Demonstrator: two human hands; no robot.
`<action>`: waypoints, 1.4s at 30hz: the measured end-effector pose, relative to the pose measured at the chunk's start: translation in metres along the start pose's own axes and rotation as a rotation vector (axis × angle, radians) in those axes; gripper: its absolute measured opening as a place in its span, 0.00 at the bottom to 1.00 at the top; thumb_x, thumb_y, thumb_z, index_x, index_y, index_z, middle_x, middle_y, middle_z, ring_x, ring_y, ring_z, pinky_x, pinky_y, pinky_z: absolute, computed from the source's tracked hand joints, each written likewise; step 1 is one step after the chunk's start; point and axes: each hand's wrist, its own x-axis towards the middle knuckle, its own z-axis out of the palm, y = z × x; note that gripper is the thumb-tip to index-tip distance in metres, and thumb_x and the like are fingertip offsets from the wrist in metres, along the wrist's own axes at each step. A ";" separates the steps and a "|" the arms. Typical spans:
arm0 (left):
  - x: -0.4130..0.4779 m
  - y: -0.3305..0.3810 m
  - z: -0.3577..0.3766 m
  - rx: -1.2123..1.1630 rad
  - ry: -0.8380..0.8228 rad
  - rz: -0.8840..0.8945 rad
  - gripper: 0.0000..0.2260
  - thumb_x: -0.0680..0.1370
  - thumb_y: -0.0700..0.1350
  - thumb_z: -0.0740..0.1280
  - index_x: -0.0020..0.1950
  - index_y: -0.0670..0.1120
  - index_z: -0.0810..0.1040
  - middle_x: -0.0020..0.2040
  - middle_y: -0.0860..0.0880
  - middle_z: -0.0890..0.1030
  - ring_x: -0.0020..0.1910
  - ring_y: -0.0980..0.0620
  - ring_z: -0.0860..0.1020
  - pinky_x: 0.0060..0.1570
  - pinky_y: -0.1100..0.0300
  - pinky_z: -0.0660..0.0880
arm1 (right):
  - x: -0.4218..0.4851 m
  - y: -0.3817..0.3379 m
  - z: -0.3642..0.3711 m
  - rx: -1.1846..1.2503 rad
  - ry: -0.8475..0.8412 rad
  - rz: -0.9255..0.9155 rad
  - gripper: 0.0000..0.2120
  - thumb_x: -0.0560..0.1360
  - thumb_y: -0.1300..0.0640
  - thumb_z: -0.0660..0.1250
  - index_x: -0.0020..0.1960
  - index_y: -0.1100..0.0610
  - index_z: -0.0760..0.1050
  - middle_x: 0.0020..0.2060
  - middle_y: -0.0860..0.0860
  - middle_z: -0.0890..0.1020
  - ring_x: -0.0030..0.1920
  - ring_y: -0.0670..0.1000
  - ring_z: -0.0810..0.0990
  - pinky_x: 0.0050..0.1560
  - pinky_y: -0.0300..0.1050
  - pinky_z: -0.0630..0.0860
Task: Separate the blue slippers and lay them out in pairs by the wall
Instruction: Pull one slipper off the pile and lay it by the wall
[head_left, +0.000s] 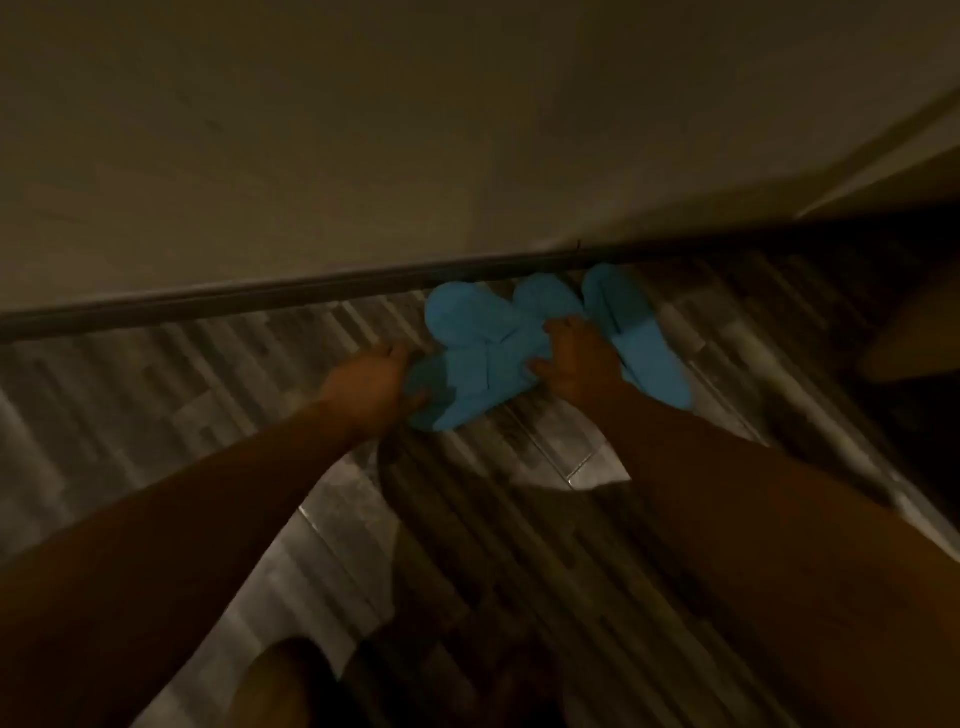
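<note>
the soft bright-blue cloth slippers (498, 353) lie bunched on the striped grey floor (208, 395) beside the dark skirting of the wall (311, 156); left hand (371, 384) grips one edge, right hand (576, 364) presses spread-fingered, likely to part them.

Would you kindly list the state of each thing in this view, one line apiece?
Blue slippers: bunched and overlapping on the floor, toes at the baseboard, not yet in neat pairs.
Rightmost slipper: lying flat, sole down, beside the bunch.
Left hand: grip closed on the bunch's left edge.
Right hand: pressing on the bunch; grip unclear in the blur.
Baseboard: runs along the wall, slipper toes touching it.
</note>
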 end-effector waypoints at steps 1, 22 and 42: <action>0.006 -0.005 0.012 -0.017 -0.052 -0.016 0.33 0.73 0.64 0.70 0.70 0.46 0.69 0.64 0.41 0.74 0.62 0.39 0.75 0.58 0.46 0.76 | 0.009 0.007 0.008 -0.021 -0.012 0.005 0.28 0.74 0.49 0.71 0.67 0.64 0.71 0.62 0.64 0.75 0.61 0.64 0.75 0.58 0.57 0.73; 0.018 -0.044 0.065 -0.721 0.169 -0.068 0.21 0.70 0.41 0.78 0.49 0.56 0.69 0.51 0.56 0.79 0.50 0.56 0.80 0.38 0.66 0.78 | 0.012 0.024 0.036 -0.254 -0.058 -0.004 0.17 0.77 0.52 0.67 0.61 0.60 0.73 0.56 0.58 0.78 0.57 0.62 0.79 0.55 0.56 0.76; 0.005 -0.195 -0.026 -0.875 0.566 -0.547 0.19 0.69 0.50 0.80 0.51 0.41 0.78 0.48 0.44 0.82 0.47 0.43 0.81 0.50 0.44 0.81 | -0.066 -0.209 0.194 0.376 -0.420 -0.021 0.21 0.75 0.44 0.69 0.59 0.59 0.74 0.53 0.51 0.79 0.53 0.51 0.78 0.53 0.46 0.74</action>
